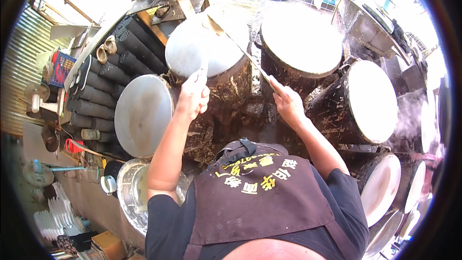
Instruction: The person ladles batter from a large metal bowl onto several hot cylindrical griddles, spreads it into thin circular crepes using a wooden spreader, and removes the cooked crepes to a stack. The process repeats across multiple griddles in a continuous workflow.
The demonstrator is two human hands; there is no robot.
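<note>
My left hand (194,95) is closed around a short pale handle-like piece (204,63); glare hides where it ends. It is at the near edge of a round grey-white top (185,43) on a dark drum-shaped stove (231,89). My right hand (288,100) grips the near end of a long thin stick (245,54). The stick slants up and left over that top, and its wider tan far end (211,25) is above or on the surface; I cannot tell which.
Other drums with round pale tops (303,38) stand ahead, right and left (143,115). Steam rises at the right (409,115). Black cylindrical briquettes (98,96) are stacked at the left, with shoes (106,50) on them. A metal basin (132,195) sits by my left elbow.
</note>
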